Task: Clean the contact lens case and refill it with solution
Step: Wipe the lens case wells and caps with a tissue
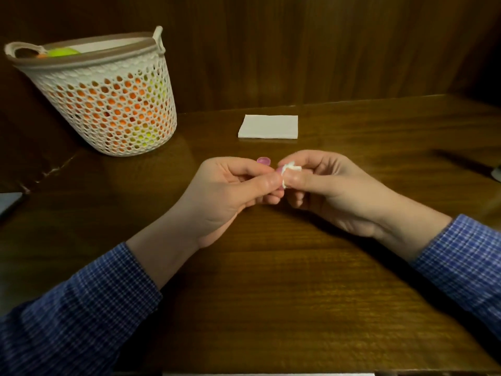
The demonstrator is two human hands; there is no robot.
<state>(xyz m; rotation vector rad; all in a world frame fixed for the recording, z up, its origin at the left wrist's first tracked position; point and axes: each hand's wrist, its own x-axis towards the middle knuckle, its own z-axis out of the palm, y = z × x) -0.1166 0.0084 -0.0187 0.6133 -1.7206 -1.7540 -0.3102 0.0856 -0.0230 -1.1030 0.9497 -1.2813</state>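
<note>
Both hands meet just above the middle of the wooden table (271, 280). My left hand (233, 191) pinches a small pink piece of the contact lens case (279, 169) between thumb and fingers; most of it is hidden by the fingers. My right hand (325, 183) pinches a crumpled bit of white tissue (291, 167) and presses it against that pink piece. A round pink cap (263, 160) lies on the table just behind the left fingertips. No solution bottle is in view.
A folded white napkin (268, 126) lies at the back of the table. A white perforated basket (108, 99) with orange and green contents stands at the back left. A grey flat object (9, 203) sits at the left edge. A dark object (497, 173) shows at the right edge.
</note>
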